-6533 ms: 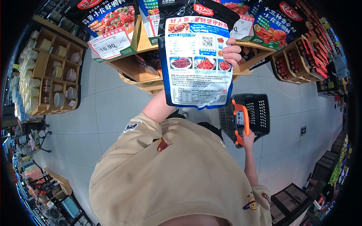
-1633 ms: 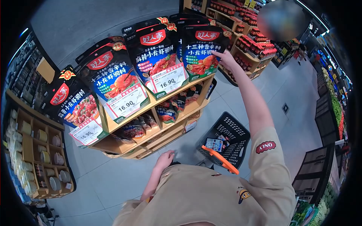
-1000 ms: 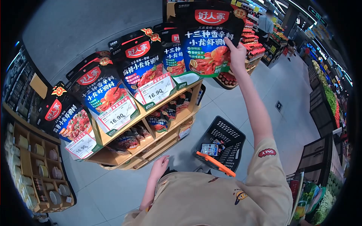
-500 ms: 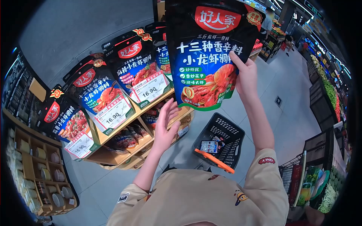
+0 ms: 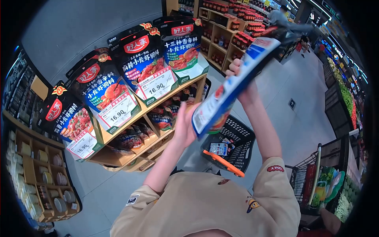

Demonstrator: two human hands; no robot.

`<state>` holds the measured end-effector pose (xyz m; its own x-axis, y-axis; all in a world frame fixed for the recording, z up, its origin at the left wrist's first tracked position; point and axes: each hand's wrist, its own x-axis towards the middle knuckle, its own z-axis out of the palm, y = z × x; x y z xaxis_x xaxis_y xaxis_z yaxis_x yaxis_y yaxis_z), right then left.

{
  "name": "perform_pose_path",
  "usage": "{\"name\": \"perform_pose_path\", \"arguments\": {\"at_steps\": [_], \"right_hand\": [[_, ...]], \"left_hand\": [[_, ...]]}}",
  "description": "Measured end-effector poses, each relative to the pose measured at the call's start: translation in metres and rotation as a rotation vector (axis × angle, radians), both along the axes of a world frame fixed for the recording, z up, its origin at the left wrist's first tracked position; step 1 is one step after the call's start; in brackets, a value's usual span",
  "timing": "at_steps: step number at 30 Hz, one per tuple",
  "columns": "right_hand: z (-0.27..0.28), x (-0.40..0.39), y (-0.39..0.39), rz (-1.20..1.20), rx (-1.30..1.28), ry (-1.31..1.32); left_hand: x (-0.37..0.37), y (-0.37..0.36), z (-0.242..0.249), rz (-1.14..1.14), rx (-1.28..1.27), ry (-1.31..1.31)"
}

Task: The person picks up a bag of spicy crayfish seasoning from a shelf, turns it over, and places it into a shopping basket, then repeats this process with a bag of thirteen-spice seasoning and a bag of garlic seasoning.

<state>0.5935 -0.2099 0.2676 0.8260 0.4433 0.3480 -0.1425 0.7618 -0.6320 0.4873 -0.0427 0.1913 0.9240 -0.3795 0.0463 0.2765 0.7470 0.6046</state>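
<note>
My right hand [image 5: 248, 91] grips a blue and black crayfish seasoning pouch [image 5: 233, 87] from behind. The pouch is tilted and turned nearly edge-on, with its upper end smeared by motion. At its lower end is my left hand [image 5: 184, 125], fingers stretched out and partly hidden, close against the edge; whether it touches cannot be made out. On the wooden display stand [image 5: 148, 106] to the left, similar pouches [image 5: 182, 49] stand upright in a row behind price cards [image 5: 118, 113] marked 16.90.
On the floor below stands a black shopping basket [image 5: 239, 141] with an orange handle and some packets inside. Shelves of red-lidded jars [image 5: 225, 33] are at the back. A cart [image 5: 310, 173] is at the right, a crockery shelf [image 5: 43, 177] at the left.
The pouch has swung from facing me to nearly edge-on and dropped lower. My left hand has moved right, up to its lower end. More of the display and jar shelves shows.
</note>
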Motion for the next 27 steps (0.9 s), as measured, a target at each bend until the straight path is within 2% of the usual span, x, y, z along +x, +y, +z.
{"name": "perform_pose_path", "arguments": {"at_steps": [1,2,4,6,8,10,11,14,16,19,21,27], "right_hand": [[-0.02,0.025,0.005,0.372,0.193,-0.109],[-0.033,0.04,0.013,0.74,0.389,-0.216],[-0.043,0.028,0.04,0.862,0.55,-0.135],[-0.044,0.005,0.061,0.991,0.656,-0.055],[-0.056,0.0,0.068,0.911,0.655,0.028],[-0.064,-0.006,0.076,0.876,0.601,0.013],[-0.07,-0.005,0.078,0.943,0.584,0.038],[-0.075,-0.017,0.078,0.859,0.457,0.055],[-0.084,-0.018,0.077,0.895,0.508,0.07],[-0.083,-0.026,0.058,0.626,0.056,0.347],[-0.107,-0.012,0.051,0.612,-0.064,0.353],[-0.141,-0.034,0.007,-0.044,-0.455,0.411]], "left_hand": [[-0.001,-0.007,-0.007,-0.042,0.129,0.002],[-0.009,-0.013,-0.001,-0.131,0.04,0.06],[-0.015,-0.021,-0.022,-0.423,-0.341,0.112],[-0.027,-0.031,-0.026,-0.371,-0.366,0.064],[-0.035,-0.036,-0.034,-0.309,-0.39,0.015],[-0.043,-0.037,-0.047,-0.143,-0.091,-0.009],[-0.046,-0.036,-0.048,-0.069,-0.022,0.015],[-0.056,-0.036,-0.043,0.014,0.069,0.088],[-0.056,-0.036,-0.051,0.057,0.079,0.131],[-0.058,-0.037,-0.066,0.123,-0.002,0.237],[-0.062,-0.039,-0.066,0.175,0.031,0.284],[-0.064,-0.034,-0.072,0.302,0.064,0.353]]}}
